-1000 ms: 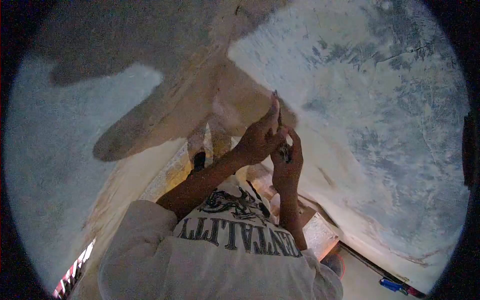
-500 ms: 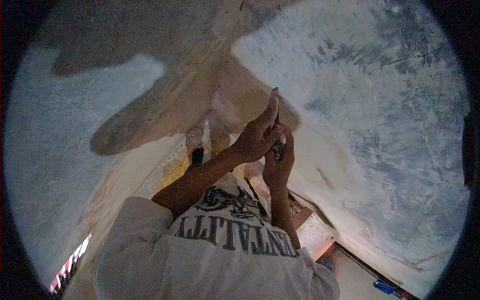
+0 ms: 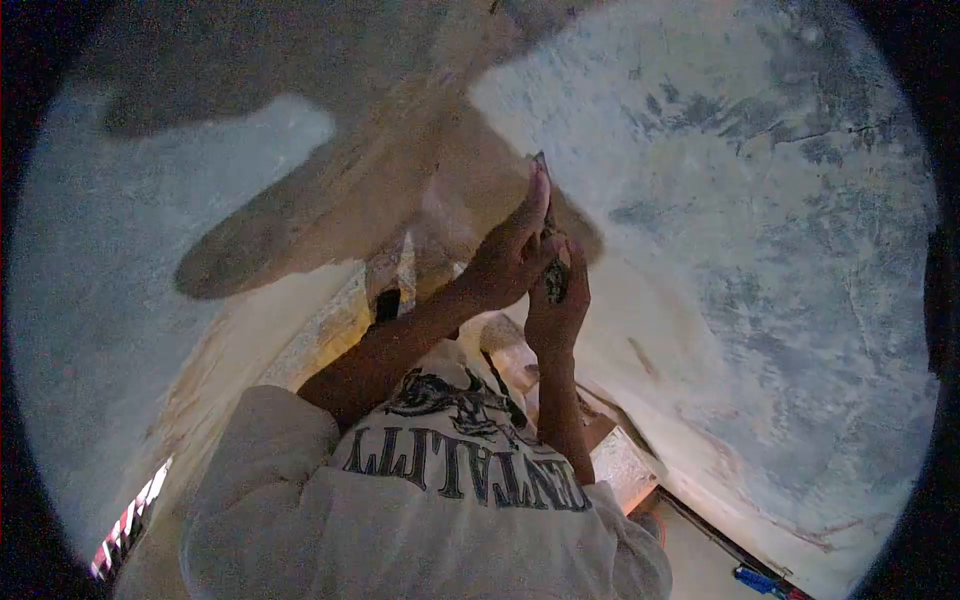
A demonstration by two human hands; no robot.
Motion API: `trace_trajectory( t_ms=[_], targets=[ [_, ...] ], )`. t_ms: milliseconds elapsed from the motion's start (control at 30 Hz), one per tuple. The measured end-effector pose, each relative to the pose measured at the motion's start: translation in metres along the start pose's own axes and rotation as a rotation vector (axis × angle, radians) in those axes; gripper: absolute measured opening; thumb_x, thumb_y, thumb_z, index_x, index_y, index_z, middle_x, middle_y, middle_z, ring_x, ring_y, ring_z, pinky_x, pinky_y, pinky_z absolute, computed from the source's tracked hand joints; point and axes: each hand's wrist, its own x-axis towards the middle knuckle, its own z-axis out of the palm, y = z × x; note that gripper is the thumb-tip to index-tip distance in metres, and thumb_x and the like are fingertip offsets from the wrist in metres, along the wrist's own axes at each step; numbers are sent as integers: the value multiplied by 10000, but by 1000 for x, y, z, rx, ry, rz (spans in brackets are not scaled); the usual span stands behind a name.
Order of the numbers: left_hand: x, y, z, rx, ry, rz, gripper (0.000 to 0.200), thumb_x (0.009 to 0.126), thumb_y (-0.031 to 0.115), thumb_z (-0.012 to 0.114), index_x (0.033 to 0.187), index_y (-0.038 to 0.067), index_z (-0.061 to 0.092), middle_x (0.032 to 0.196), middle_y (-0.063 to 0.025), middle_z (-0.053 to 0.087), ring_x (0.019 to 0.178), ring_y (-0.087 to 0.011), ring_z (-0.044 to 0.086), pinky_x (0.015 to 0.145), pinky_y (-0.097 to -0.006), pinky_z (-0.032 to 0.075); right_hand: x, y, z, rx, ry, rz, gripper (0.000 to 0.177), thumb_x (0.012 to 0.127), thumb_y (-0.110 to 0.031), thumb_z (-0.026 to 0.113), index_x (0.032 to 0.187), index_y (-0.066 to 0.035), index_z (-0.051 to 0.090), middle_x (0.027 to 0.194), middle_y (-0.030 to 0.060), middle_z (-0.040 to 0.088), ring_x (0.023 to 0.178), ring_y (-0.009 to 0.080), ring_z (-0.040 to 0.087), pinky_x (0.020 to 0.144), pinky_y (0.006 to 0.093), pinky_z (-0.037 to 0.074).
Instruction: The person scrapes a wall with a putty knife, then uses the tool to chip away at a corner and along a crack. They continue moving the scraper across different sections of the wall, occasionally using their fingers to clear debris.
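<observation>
My right hand (image 3: 558, 310) is closed around the mottled, stained handle of a trowel (image 3: 555, 283), which I see nearly edge-on. The thin dark blade points up and away from me, toward the corner between the walls. From the left, my left hand (image 3: 505, 262) reaches across and closes on the same trowel just above the right hand. One of its fingers lies stretched along the blade, close to the tip. Much of the blade is hidden behind the left hand's fingers. Both hands are in front of my chest, over the printed light shirt (image 3: 450, 470).
A patchy grey-blue plastered wall (image 3: 780, 250) rises on the right, and another smooth wall (image 3: 100, 260) stands at the left. Broad shadows cover the corner between them. Below my arms is a lit, yellowish surface (image 3: 345, 325). A blue object (image 3: 760, 580) lies low at the right.
Both hands and the trowel have shifted slightly upward in the view. The grip on the trowel looks much the same, and the camera view has tilted a little.
</observation>
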Motion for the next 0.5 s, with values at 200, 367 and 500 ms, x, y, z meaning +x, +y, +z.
trace_trajectory(
  t_ms=[200, 367, 500],
  targets=[
    [-2, 12, 4, -45, -27, -10, 840, 984, 319, 514, 1518, -17, -41, 1583, -262, 73, 1396, -308, 323, 1028, -340, 384, -10, -9, -19, 157, 38, -15, 465, 907, -96, 595, 1345, -3, 467, 1131, 154, 649, 864, 144, 614, 761, 267, 490],
    [2, 19, 2, -28, -5, -6, 843, 982, 321, 506, 1512, -32, -48, 1583, -265, 72, 1334, -278, 405, 972, -324, 428, -7, -52, -29, -11, -40, 162, 452, 946, -131, 552, 1382, -110, 432, 1071, 189, 686, 963, 319, 692, 768, 396, 542],
    [5, 25, 5, -131, 13, -62, 837, 982, 314, 505, 1512, -31, -43, 1572, -273, 128, 1184, -278, 536, 896, -331, 467, -2, -48, -26, -140, -20, 144, 422, 945, -130, 550, 1354, -115, 445, 978, 194, 702, 871, 372, 699, 706, 414, 544]
  ],
)
